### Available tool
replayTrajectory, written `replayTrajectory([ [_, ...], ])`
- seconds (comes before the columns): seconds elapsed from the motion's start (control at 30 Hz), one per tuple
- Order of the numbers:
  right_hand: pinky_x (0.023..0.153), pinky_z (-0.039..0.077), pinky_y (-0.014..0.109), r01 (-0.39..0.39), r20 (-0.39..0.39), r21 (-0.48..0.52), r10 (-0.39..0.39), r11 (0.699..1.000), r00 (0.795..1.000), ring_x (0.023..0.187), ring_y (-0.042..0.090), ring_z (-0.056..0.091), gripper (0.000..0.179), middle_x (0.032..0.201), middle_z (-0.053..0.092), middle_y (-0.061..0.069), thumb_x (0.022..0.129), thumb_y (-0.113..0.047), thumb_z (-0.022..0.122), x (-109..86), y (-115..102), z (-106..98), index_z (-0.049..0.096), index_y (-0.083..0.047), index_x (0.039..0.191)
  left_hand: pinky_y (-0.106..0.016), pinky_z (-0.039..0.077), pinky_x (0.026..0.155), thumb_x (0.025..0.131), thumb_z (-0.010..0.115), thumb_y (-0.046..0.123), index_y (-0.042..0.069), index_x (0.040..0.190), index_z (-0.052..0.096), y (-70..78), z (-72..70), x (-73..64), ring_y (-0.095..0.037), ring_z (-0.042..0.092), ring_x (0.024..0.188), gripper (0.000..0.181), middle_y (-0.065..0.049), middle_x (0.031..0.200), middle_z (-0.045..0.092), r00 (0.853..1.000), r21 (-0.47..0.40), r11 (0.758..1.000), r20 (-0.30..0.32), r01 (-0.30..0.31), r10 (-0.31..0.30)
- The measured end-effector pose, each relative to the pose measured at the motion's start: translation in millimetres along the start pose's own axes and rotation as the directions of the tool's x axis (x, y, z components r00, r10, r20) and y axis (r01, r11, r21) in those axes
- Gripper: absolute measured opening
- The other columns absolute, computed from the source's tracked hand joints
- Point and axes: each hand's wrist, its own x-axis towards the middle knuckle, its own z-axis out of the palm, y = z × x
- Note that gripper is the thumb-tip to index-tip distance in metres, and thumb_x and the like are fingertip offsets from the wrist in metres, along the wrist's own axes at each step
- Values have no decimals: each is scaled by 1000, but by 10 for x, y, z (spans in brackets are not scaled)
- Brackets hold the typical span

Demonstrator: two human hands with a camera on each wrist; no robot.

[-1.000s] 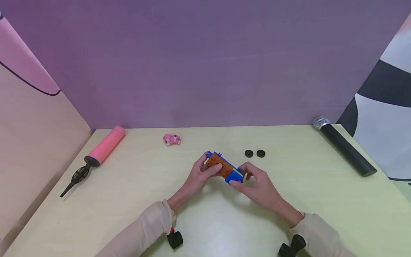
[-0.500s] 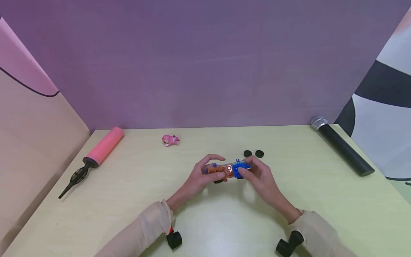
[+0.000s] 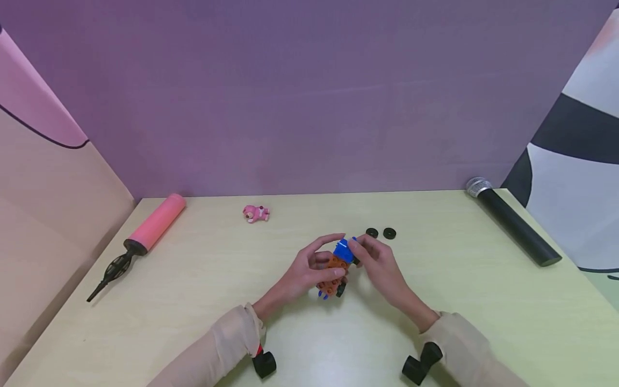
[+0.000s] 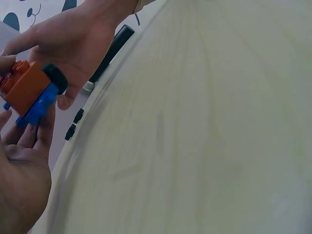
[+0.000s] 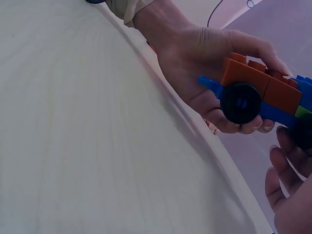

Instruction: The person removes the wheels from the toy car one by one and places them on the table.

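A toy car (image 3: 340,262) of orange blocks on a blue base is held above the table, nose tilted away. My left hand (image 3: 309,271) grips its orange body, thumb across the studs. At the blue front end, my right hand (image 3: 383,270) pinches the car with thumb and fingers. In the right wrist view, a black rear wheel (image 5: 241,103) sits on the near side of the base, and a front wheel (image 5: 305,131) lies by the right fingertips. Two loose black wheels, one (image 3: 372,233) beside the other (image 3: 389,233), lie flat behind the right hand.
A pink bear figure (image 3: 256,213) lies toward the table's back edge. On the left rests a pink balloon pump (image 3: 157,223) with a black nozzle; a black microphone (image 3: 517,226) lies along the right edge. A purple wall (image 3: 309,97) rises behind the table.
The toy car has turned in the hands: its blue front, first pointing right, now points away and up. The right hand has shifted slightly left with it; the left hand keeps its grip.
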Motion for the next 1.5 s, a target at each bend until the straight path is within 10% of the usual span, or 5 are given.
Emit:
replayTrajectory([
  [0.83,78,52,32,-51,16,-77,53,996,998,88,23,62,28,95,64,11,113,-23,46,1,79,12,56,0,125,-44,53,100,101,69,18,13,157,41,-27,1,-3,-32,67,117,63,-23,129,67,997,17,1000,-69,26,-25],
  [1.5,87,55,27,120,19,-79,-119,990,993,93,19,67,19,103,68,11,110,-10,51,-50,159,43,56,2,123,-44,55,98,102,69,25,8,155,41,-41,-16,-31,-34,68,116,63,-26,130,66,997,35,999,-65,-31,33],
])
